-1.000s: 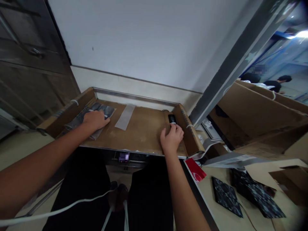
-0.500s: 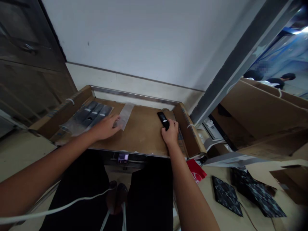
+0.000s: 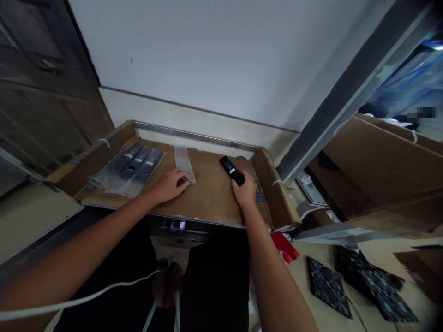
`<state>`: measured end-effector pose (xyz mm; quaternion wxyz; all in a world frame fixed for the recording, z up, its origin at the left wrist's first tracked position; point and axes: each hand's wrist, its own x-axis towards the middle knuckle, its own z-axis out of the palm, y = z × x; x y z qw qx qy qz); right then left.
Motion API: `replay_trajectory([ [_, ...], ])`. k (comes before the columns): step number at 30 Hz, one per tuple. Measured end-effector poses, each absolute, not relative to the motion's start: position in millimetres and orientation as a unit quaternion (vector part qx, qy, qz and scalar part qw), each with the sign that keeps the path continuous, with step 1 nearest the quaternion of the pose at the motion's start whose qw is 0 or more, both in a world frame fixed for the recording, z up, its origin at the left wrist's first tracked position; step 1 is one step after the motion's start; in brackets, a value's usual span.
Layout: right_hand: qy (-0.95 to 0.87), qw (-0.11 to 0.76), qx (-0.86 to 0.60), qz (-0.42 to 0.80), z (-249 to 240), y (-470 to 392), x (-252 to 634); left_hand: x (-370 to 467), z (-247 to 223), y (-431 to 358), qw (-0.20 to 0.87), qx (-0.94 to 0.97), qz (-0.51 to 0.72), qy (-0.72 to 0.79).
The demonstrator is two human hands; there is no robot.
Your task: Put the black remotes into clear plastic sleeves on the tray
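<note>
Black device: the slim black handheld piece (image 3: pixel 228 166), a pale label across its face, lies slantwise over the right part of the cardboard-lined surface (image 3: pixel 207 200), its near end in the right hand (image 3: pixel 246 190).
Right fingers: closed around that near end, thumb on the left edge, the others along the right.
Translucent sleeve: the flat plastic strip (image 3: pixel 182 157) lies left of the device, well apart from it, running from near the back rail (image 3: pixel 194 133) towards the person.
Left fingers: curled narrow at the sleeve's near end, by the left hand (image 3: pixel 169 184); whether they pinch it, I cannot tell.
Bagged pieces: three dark, labelled pieces in clear bags (image 3: pixel 134 167), side by side at the left of the surface.
Cardboard sides: folded walls at left (image 3: pixel 90 154) and right (image 3: pixel 272 186), each with a white tie.
Right, beyond: a red packet (image 3: pixel 284 247) near the surface's corner, black patterned pieces (image 3: pixel 328 287) lower down, a large carton (image 3: pixel 384 168) above.
</note>
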<state>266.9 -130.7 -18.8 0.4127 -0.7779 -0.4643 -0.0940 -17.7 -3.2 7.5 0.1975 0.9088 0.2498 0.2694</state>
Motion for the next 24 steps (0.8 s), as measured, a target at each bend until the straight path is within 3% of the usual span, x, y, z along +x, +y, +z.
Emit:
replay_trajectory([
  [10,-0.372,0.363,-0.851,-0.070,-4.9,-115.3,259.6,26.7,-0.5,5.2,0.201,0.898,0.302,0.249],
  [14,-0.393,0.417,-0.819,-0.038,-1.1,-117.9,249.4,33.5,-4.7,11.6,0.199,0.886,0.325,0.263],
  [19,-0.379,0.565,-0.705,0.200,5.1,-127.8,228.3,49.3,-8.1,21.2,0.254,0.854,0.349,0.291],
  [24,-0.425,0.553,-0.622,0.357,12.5,-141.9,208.3,55.6,-10.0,29.1,0.280,0.831,0.355,0.323],
])
